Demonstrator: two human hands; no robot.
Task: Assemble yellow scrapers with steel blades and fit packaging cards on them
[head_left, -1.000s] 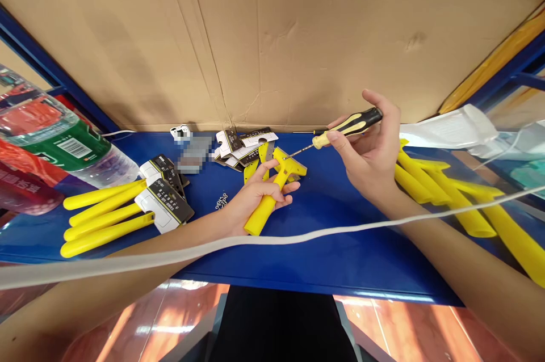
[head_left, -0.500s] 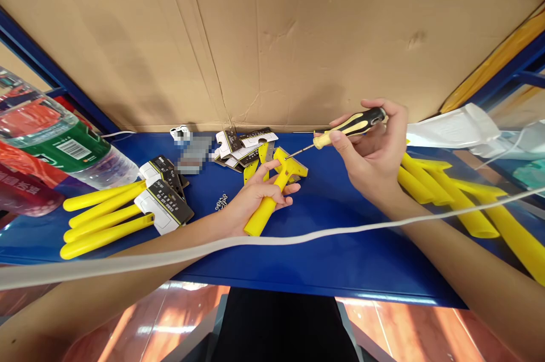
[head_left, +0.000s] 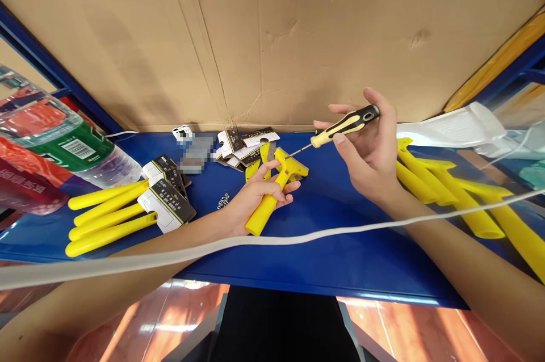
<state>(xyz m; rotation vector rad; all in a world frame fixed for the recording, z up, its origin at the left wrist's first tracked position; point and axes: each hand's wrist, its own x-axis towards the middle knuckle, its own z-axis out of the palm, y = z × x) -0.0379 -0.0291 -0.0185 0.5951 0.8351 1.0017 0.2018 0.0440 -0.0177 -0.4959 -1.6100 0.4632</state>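
Note:
My left hand [head_left: 255, 196] is wrapped round a yellow scraper [head_left: 264, 213], its wide head pointing away from me. A screwdriver [head_left: 347, 125] with a black and cream handle slants down to the left, and its tip meets the scraper's head. My right hand [head_left: 371, 149] holds that handle between thumb and fingers, with some fingers stretched out behind it. Just beyond the scraper head lie loose yellow head pieces [head_left: 252, 169] beside a pile of black and white cards [head_left: 243, 146]. Small metal screws or nuts [head_left: 223, 201] lie left of my left hand.
Several yellow handled scrapers with card sleeves [head_left: 113, 220] lie at left, near a large plastic bottle [head_left: 76, 146]. Yellow scraper handles [head_left: 460, 203] are piled at right by white plastic bags [head_left: 451, 123]. A white cord [head_left: 298, 238] crosses in front. Cardboard [head_left: 298, 38] backs the blue shelf [head_left: 323, 271].
My right hand's fingers have loosened and shifted round the screwdriver handle, moving slightly left. The tip stays at the scraper head, and my left hand keeps its hold.

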